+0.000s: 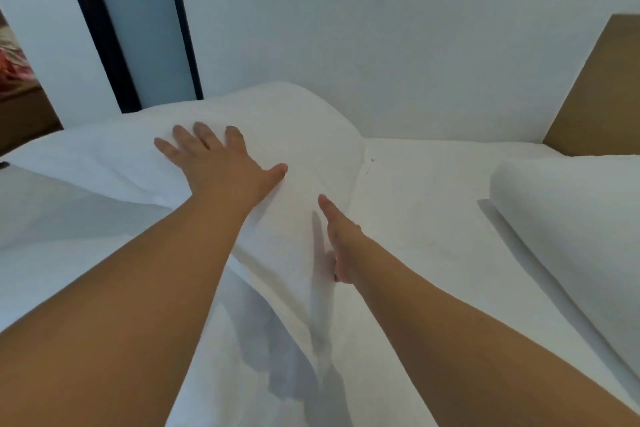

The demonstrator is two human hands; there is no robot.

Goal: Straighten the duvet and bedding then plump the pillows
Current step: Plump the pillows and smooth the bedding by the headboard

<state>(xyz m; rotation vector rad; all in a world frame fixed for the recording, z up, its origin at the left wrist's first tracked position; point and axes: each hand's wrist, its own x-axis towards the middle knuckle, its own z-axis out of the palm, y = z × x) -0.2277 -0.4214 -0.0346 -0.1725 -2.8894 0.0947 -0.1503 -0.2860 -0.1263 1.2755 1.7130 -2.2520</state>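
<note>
Left hand (221, 163) flat on top of the near pillow (277, 135), palm down, fingers straight and spread wide, thumb out to the side, pressing into the white fabric. Right hand (341, 243) edge-on against the same pillow's near right side, forefinger stretched out straight and touching the cloth; remaining fingers turned away from the camera, so whether straight or curled cannot be told. Nothing seen gripped in either hand. Both forearms bare, reaching in from the bottom corners.

Pillow lying at the head of the bed, up against the pale wall (398, 28), puffed high at its far end and sloping down toward the viewer, with a long soft crease running down its lower part. Bedsheet (433, 201) smooth and white to the right of it. Second pillow (571, 204) further right, well apart from the first, its rounded end turned this way. Rumpled white duvet (69, 218) spread across the left, folds showing beneath the left arm.

Brown headboard (602, 97) rising at the far right, behind that second pillow. Dark vertical frame strips (104, 28) on the wall at upper left, with a pale panel between them. Something reddish and blurred at the far left edge, too unclear to name.
</note>
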